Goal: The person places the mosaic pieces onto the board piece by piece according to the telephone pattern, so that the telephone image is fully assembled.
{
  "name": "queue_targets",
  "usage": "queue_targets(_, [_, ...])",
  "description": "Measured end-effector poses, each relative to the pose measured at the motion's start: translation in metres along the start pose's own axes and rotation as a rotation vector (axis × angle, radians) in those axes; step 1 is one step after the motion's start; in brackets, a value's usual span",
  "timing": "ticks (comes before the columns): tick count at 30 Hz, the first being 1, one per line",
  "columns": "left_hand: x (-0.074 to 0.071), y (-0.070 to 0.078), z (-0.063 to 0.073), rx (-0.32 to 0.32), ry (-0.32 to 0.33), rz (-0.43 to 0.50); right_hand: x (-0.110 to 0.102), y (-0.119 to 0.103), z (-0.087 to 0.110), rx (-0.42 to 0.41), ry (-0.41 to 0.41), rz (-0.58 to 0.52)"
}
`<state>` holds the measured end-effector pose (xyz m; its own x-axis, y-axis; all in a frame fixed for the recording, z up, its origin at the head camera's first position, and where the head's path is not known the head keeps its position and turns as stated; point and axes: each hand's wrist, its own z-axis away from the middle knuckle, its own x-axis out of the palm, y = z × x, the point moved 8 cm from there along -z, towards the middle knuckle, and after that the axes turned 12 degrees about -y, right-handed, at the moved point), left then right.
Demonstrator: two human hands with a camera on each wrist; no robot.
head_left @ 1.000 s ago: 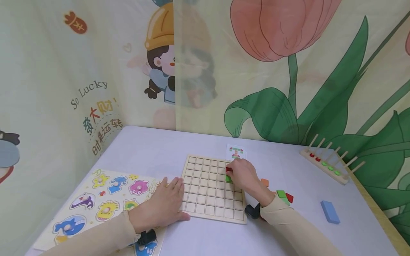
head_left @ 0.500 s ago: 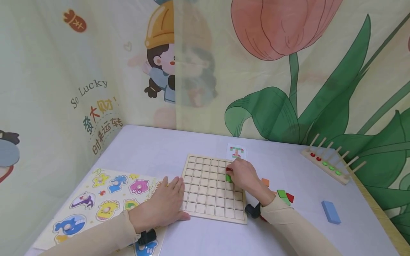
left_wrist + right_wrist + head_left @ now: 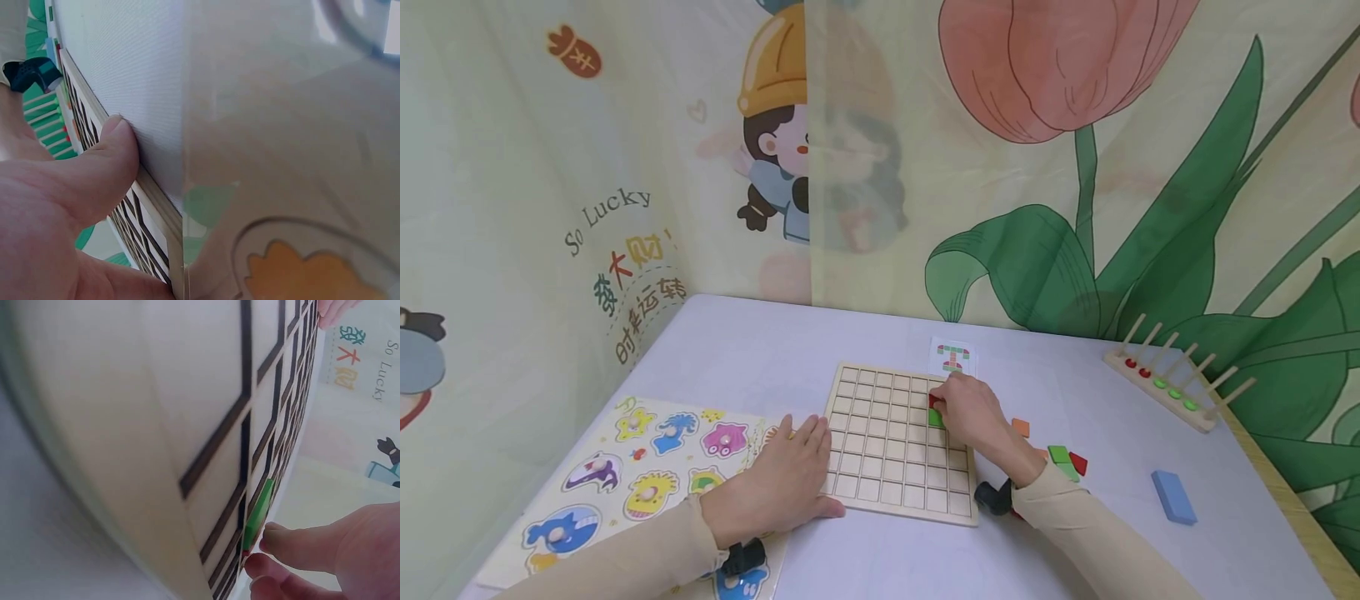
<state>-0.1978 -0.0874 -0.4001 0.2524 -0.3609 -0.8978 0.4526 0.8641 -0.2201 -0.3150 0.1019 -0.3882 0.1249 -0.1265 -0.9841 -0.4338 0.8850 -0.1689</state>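
My left hand [image 3: 775, 479] lies flat with straight fingers against the left edge of the wooden grid board [image 3: 874, 447]. In the left wrist view its thumb [image 3: 119, 147] is at the board's near edge. Over the board's right side, my right hand [image 3: 976, 414] pinches a small red tile [image 3: 933, 401] between thumb and fingers. A green tile [image 3: 935, 418] sits in the cell just nearer than the red one. The right wrist view shows the green tile [image 3: 257, 515] beside the fingertips, with the red tile mostly hidden.
Several loose tiles lie right of the board, including an orange tile [image 3: 1020, 427] and a red tile [image 3: 1078, 463]. Behind the board is a pattern card [image 3: 939, 367]. An animal puzzle board [image 3: 688, 442] is at left; a blue block [image 3: 1173, 497] and peg rack [image 3: 1172, 396] stand right.
The red tile under my right fingertips has shifted very slightly toward the green tile. My left hand stays in place on the board's edge.
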Motion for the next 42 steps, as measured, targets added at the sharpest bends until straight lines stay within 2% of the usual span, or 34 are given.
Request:
queue_targets(5, [0.001,0.000,0.000,0.003,-0.001,-0.008,-0.007,0.002,0.009,0.010,0.032,-0.039])
queue_targets(10, [0.001,0.000,0.000,0.003,0.000,-0.015,-0.013,0.014,0.022,0.027,0.062,-0.082])
queue_targets(23, [-0.001,0.000,0.001,0.001,-0.006,-0.003,-0.010,0.074,0.061,0.191,0.017,-0.108])
queue_targets(42, [-0.001,0.000,0.002,0.024,0.040,0.019,-0.006,0.113,0.092,0.328,-0.061,-0.065])
